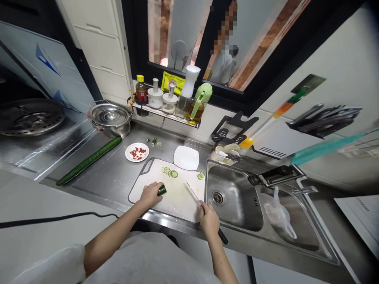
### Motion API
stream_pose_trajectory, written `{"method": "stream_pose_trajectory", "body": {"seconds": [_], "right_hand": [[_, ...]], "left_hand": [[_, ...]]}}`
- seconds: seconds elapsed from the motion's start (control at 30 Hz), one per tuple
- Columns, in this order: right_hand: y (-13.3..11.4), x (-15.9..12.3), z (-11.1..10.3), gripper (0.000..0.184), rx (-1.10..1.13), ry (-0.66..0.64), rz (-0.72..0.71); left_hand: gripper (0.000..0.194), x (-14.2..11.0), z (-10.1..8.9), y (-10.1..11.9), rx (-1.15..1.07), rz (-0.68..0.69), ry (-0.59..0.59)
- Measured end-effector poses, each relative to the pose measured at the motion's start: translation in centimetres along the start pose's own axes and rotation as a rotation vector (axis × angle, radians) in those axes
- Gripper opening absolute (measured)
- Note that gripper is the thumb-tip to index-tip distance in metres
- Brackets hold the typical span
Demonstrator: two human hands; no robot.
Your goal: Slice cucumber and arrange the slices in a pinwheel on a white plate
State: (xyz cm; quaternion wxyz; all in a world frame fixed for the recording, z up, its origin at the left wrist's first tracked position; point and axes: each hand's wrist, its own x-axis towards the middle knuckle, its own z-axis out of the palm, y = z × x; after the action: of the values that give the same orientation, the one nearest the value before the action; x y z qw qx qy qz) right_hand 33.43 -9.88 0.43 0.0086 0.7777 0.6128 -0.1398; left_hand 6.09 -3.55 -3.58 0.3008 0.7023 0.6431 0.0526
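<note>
My left hand (151, 194) is closed over a short piece of cucumber (162, 190) on the white cutting board (177, 201); only its dark green end shows past the fingers. In my right hand (209, 217) is a kitchen knife (193, 192), gripped by its black handle, the blade angled toward the back left over the board. A row of thin cucumber slices (169, 172) lies near the board's far edge. More slices (201, 176) sit at its far right corner. Behind the board rests a white square plate (186, 157).
A whole cucumber (89, 161) lies at left, beside a lidded steel pot (111, 118). A round plate (137, 152) holds chopped red bits. The steel sink (233, 197) borders the board on the right. Seasoning jars stand on a wall rack (168, 114). Outside the window is a person (222, 67).
</note>
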Motion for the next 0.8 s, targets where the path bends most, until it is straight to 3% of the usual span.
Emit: {"method": "stream_pose_trajectory", "body": {"seconds": [0.13,0.3,0.47,0.8], "right_hand": [[0.1,0.6,-0.2,0.036,0.032,-0.002,-0.001],[-0.1,1.3,0.0,0.039,0.077,-0.017,-0.042],[-0.5,1.9,0.1,0.039,0.110,-0.035,-0.047],[-0.5,2.5,0.2,0.040,0.133,-0.002,-0.039]], "left_hand": [[0.048,0.9,-0.1,-0.6,-0.209,-0.059,0.043],[0.052,4.5,-2.2,-2.8,-0.471,-0.218,0.296],[0.052,7.8,-4.4,-5.5,-0.290,-0.327,0.482],[0.048,9.5,-4.1,-6.0,-0.109,-0.296,0.478]]}}
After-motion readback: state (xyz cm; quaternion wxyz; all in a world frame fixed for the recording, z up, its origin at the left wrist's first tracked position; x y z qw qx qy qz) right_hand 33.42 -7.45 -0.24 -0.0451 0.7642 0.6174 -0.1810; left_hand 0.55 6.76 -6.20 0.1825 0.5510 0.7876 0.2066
